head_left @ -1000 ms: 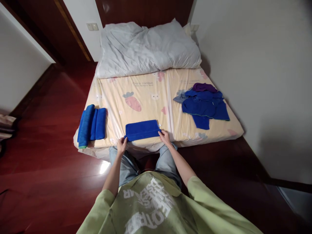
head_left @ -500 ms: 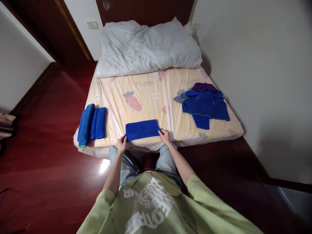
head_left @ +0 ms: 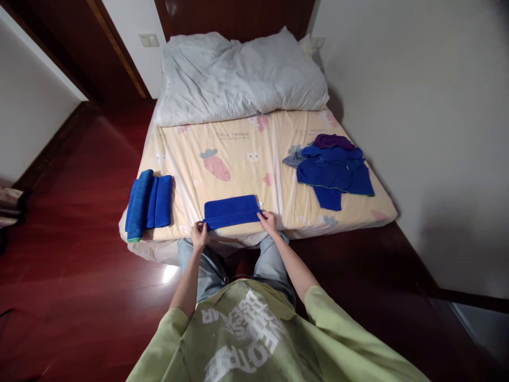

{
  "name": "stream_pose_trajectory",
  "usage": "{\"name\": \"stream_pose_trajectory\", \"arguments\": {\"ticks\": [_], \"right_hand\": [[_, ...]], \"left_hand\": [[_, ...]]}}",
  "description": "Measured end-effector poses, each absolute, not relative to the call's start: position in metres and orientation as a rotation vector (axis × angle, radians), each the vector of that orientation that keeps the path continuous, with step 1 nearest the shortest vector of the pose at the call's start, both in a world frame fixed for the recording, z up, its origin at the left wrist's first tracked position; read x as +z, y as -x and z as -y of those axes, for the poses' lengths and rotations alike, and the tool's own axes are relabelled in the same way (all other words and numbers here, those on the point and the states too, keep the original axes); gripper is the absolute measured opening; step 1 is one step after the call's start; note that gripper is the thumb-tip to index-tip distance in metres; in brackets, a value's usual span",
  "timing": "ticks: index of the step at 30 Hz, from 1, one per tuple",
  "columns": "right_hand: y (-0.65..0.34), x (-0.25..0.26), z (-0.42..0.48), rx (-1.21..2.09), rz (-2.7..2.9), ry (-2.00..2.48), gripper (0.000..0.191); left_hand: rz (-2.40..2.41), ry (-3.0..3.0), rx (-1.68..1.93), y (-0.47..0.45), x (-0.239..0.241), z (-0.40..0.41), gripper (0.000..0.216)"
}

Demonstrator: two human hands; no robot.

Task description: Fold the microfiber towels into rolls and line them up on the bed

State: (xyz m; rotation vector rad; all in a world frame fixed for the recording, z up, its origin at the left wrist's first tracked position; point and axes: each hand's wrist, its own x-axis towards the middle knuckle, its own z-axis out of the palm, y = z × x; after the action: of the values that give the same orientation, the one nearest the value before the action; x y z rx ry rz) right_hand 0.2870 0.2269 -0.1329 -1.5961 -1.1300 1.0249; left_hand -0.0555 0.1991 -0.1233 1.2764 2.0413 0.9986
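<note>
In a pinching grip, the left hand (head_left: 199, 234) and right hand (head_left: 268, 222) hold near corners of the blue cloth (head_left: 231, 210) (creased along its front), on the bed (head_left: 246, 175) near blue rolls (head_left: 163, 201).

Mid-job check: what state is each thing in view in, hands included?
Blue cloth: laid flat, near edge turned over.
Left hand: pinching the cloth's near left corner.
Right hand: pinching its near right corner.
Blue rolls: rolled up, lying together.
Blue cloth pile: loose, overlapping.
Purple cloth: crumpled, at the pile's far end.
White bedding: bunched, wrinkled.
Patterned sheet: spread, creased.
</note>
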Motion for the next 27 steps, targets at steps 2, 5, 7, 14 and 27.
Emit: {"name": "stream_pose_trajectory", "arguments": {"ticks": [2, 5, 7, 14, 27], "right_hand": [[-0.287, -0.134, -0.227, 1.011, 1.135, 1.601, 0.055], [-0.287, -0.133, -0.227, 1.028, 1.106, 1.615, 0.052], [-0.286, -0.131, -0.228, 1.029, 1.11, 1.646, 0.05], [-0.282, -0.133, -0.231, 0.758, 1.23, 1.751, 0.04], [-0.298, -0.122, -0.218, 0.298, 2.169, 1.529, 0.045]], "left_hand": [[-2.042, -1.281, 1.0, 0.055, -0.124, -0.199, 0.032], [-2.048, -1.284, 0.996, 0.055, -0.125, -0.201, 0.032], [-2.063, -1.284, 0.99, 0.054, -0.126, -0.202, 0.032], [-2.167, -1.349, 0.982, 0.05, -0.13, -0.21, 0.022], [-1.826, -2.142, 0.707, 0.06, -0.12, -0.199, 0.035]]}}
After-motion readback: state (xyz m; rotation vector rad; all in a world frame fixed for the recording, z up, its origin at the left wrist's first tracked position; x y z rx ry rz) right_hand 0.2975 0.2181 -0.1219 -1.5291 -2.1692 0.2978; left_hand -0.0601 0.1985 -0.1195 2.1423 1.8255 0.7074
